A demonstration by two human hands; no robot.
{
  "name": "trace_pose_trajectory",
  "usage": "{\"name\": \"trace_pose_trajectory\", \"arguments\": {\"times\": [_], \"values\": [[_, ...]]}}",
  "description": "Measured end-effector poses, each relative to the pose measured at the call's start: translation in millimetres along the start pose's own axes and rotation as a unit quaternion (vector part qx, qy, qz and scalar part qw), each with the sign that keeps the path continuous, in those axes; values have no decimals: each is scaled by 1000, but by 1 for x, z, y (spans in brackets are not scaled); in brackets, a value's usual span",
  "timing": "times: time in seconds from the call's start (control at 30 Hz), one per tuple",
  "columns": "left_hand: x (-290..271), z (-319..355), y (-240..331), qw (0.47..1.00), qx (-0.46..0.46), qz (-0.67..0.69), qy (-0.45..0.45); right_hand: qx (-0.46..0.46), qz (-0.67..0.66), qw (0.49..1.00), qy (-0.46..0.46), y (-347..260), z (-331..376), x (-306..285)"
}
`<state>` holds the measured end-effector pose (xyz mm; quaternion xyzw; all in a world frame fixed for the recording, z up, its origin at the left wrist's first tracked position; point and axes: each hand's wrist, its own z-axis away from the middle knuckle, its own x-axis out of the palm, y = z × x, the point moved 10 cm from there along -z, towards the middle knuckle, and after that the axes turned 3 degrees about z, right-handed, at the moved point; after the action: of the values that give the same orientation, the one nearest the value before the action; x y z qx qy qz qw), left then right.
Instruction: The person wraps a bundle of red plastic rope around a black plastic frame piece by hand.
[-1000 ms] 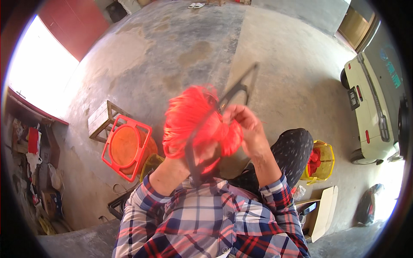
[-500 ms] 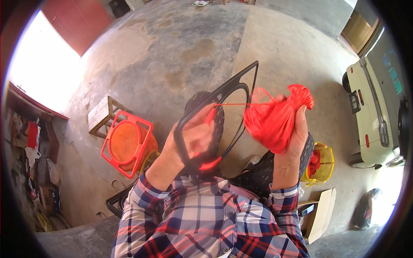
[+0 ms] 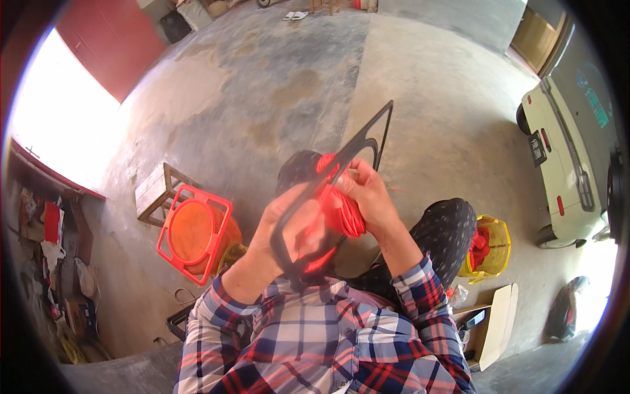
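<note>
In front of my chest, my left hand (image 3: 289, 220) is closed round the near side of a black plastic frame (image 3: 359, 142), four-sided with a curved inner ring, held tilted. Red strands show at that hand's palm, blurred. My right hand (image 3: 371, 197) is closed on a bundle of shiny red cord (image 3: 346, 213), fingertips pinching its upper part. The bundle is right at the frame, beside my left fingers, and partly covered by the frame's edge. Whether it passes through the opening is hidden.
To the left, a red plastic frame (image 3: 222, 213) lies over an orange round thing (image 3: 190, 232), near a wooden stool (image 3: 154, 196). On the right stand a yellow basket (image 3: 504, 248) with red material, an open cardboard box (image 3: 499, 328) and a pale vehicle (image 3: 558, 164).
My right hand has brought the red cord bundle left, from well clear of the black frame to right against it. The left hand keeps hold of the frame.
</note>
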<state>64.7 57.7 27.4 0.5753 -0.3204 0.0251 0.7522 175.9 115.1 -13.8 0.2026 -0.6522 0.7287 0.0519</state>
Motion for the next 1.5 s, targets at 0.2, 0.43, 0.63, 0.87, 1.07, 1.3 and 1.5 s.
{"name": "trace_pose_trajectory", "arguments": {"times": [0.2, 0.43, 0.63, 0.87, 1.07, 1.3, 1.5], "values": [[49, 4, -22, 962, -128, 194, -143, -92, -112, 965, -220, -59, 8, 53], [-4, 2, -49, 975, -133, 169, 61, -133, 9, 970, -203, -70, 14, 46], [-8, -6, -15, 965, -3, 260, -26, -37, -142, 978, -148, -6, 49, 18], [-18, -6, -7, 993, 80, 77, 32, -153, -187, 970, -8, -47, 57, 24], [-17, -10, 1, 998, 49, 44, -16, -230, -216, 947, 56, -87, 58, -43], [-24, -11, -7, 993, 9, 119, -19, -189, -256, 946, 61, -52, 66, -58], [-32, -13, -6, 994, 14, 101, 34, -21, -40, 997, 64, 20, 58, -61]]}}
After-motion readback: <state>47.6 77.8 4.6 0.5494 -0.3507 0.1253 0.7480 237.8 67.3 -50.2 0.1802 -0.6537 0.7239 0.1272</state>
